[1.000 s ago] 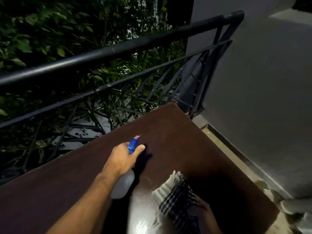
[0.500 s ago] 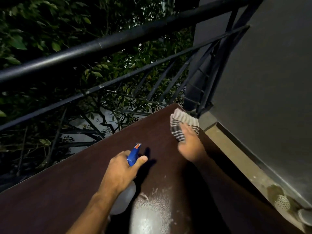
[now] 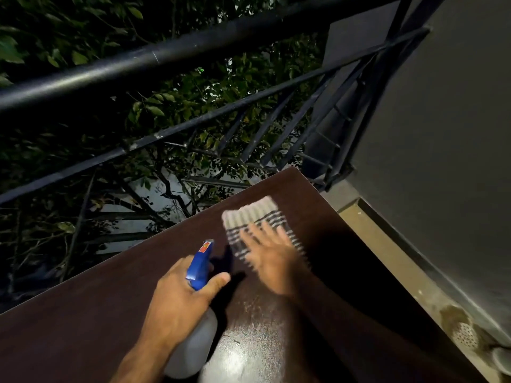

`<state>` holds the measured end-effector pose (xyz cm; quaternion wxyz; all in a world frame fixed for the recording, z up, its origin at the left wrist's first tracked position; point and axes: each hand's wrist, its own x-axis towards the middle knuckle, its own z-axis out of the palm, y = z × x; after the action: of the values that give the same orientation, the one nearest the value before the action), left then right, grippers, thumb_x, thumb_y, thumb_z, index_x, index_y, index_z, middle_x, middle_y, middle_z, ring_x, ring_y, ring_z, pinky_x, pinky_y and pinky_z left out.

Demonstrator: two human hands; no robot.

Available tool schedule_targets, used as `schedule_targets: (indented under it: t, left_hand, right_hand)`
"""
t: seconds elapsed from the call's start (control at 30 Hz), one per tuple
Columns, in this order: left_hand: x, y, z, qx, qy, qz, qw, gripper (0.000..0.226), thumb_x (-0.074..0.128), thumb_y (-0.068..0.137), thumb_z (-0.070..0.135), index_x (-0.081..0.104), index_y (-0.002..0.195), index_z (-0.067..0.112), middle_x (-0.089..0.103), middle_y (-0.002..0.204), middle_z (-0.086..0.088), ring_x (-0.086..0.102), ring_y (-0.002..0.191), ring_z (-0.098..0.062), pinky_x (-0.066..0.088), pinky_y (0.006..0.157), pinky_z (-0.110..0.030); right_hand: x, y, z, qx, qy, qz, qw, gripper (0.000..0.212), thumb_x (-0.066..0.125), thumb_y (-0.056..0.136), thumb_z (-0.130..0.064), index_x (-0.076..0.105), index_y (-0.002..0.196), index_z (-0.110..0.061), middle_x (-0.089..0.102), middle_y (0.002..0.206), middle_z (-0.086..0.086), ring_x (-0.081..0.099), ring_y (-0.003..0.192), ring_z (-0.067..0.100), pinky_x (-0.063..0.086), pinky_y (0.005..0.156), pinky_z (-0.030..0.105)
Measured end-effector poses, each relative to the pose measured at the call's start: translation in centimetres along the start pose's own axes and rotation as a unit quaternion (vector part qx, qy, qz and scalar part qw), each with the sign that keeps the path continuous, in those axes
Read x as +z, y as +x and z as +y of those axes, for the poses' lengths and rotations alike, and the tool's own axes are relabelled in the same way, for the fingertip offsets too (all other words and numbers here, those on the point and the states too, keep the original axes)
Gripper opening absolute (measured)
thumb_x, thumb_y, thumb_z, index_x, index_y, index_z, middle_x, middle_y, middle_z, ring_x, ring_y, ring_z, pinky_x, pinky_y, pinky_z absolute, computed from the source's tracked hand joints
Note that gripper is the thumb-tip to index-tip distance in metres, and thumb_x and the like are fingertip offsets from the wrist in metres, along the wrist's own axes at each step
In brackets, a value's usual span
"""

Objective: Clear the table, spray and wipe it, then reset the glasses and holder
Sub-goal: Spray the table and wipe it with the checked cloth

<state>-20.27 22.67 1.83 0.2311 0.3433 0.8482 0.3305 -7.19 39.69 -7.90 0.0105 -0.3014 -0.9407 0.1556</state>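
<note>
Head view: the left hand (image 3: 182,297) grips a spray bottle (image 3: 197,308) above the brown counter (image 3: 83,327), fingers curled round its neck. The right hand (image 3: 272,259), blurred, presses a striped cloth (image 3: 250,217) flat near the counter's far corner, fingers spread straight.

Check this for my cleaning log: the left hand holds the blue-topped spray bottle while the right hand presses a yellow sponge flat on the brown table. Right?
Not quite. The head view shows the right hand pressing a striped cloth, not a yellow sponge, flat on the brown table. The left hand does hold the blue-topped spray bottle.
</note>
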Motion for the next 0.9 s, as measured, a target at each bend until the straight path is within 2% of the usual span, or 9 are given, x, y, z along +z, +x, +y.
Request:
schedule_targets:
  t: [0.13,0.23,0.33,0.43,0.57,0.67,0.77,0.83,0.9]
  left_hand:
    - [-0.4,-0.8,-0.1,-0.005,0.031,-0.004,1.000,0.035,0.068,0.061,0.070,0.048,0.089,0.069,0.062,0.092,0.037,0.058,0.082,0.012,0.045,0.063,-0.021]
    - [-0.4,-1.5,-0.4,-0.032,0.051,0.008,0.998,0.035,0.064,0.059,0.074,0.051,0.089,0.059,0.061,0.086,0.040,0.061,0.070,0.010,0.045,0.056,-0.023]
    - [-0.5,-1.7,-0.4,-0.063,0.044,0.028,0.997,0.030,0.067,0.065,0.070,0.052,0.087,0.056,0.060,0.080,0.043,0.062,0.062,0.004,0.043,0.053,-0.025]
    - [-0.5,-1.2,-0.5,-0.073,0.060,0.029,0.995,0.020,0.066,0.069,0.065,0.052,0.082,0.061,0.059,0.076,0.044,0.060,0.059,-0.001,0.042,0.052,-0.026]
    - [-0.2,-0.1,-0.9,-0.070,0.068,0.010,0.995,0.015,0.067,0.077,0.053,0.053,0.080,0.050,0.068,0.065,0.025,0.062,0.056,0.000,0.044,0.052,-0.027]
    - [0.2,0.7,-1.1,-0.078,0.060,-0.002,0.995,0.023,0.064,0.077,0.055,0.052,0.086,0.037,0.072,0.065,0.011,0.068,0.066,-0.008,0.054,0.067,-0.034]
    - [0.3,2.0,-0.7,-0.086,0.086,-0.002,0.993,0.026,0.064,0.079,0.054,0.055,0.085,0.030,0.066,0.073,0.010,0.066,0.075,-0.019,0.053,0.072,-0.036]
    - [0.1,3.1,-0.2,-0.076,0.105,0.019,0.991,0.030,0.063,0.081,0.055,0.053,0.074,0.028,0.060,0.068,0.012,0.061,0.070,-0.023,0.046,0.066,-0.033]
    - [0.0,4.0,0.1,-0.059,0.118,0.042,0.990,0.035,0.061,0.081,0.058,0.050,0.066,0.027,0.058,0.062,0.012,0.058,0.064,-0.022,0.041,0.060,-0.031]
  right_hand:
    - [-2.0,5.5,7.4,0.162,0.005,-0.009,0.987,0.061,0.021,0.107,-0.049,0.004,0.162,-0.029,0.002,0.171,0.005,0.000,0.157,0.028,-0.008,0.123,0.047]
    - [-1.8,5.7,7.6,0.177,-0.005,-0.006,0.984,0.061,0.026,0.106,-0.047,0.008,0.162,-0.030,0.006,0.171,0.004,0.003,0.157,0.028,-0.002,0.124,0.051]
    - [-1.0,2.2,2.8,0.087,-0.002,-0.007,0.996,0.062,0.034,0.104,-0.042,0.019,0.161,-0.026,0.013,0.169,0.008,0.011,0.156,0.033,0.002,0.123,0.053]
    - [0.1,-2.9,-2.4,-0.042,-0.018,-0.013,0.999,0.058,0.044,0.095,-0.046,0.046,0.151,-0.030,0.036,0.162,0.005,0.034,0.149,0.029,0.019,0.122,0.054]
    - [-0.9,-6.9,-2.5,-0.135,0.015,-0.019,0.991,0.052,0.048,0.091,-0.052,0.060,0.138,-0.035,0.051,0.152,-0.001,0.050,0.139,0.020,0.037,0.117,0.045]
    - [-2.9,-5.9,1.7,-0.040,0.010,0.058,0.997,0.047,0.067,0.081,-0.049,0.073,0.122,-0.025,0.068,0.125,0.008,0.067,0.111,0.031,0.056,0.091,0.047]
    - [-4.3,-4.5,4.8,0.138,-0.022,0.014,0.990,0.054,0.071,0.079,-0.060,0.069,0.118,-0.023,0.063,0.115,0.012,0.060,0.106,0.037,0.049,0.087,0.046]
    - [-3.1,-4.6,5.4,0.160,-0.036,0.059,0.985,0.056,0.064,0.085,-0.059,0.064,0.121,-0.016,0.060,0.118,0.018,0.058,0.108,0.042,0.045,0.089,0.050]
    - [-1.5,-5.1,5.1,0.120,-0.048,0.157,0.979,0.051,0.057,0.091,-0.051,0.058,0.121,-0.010,0.058,0.115,0.023,0.058,0.102,0.045,0.045,0.087,0.054]
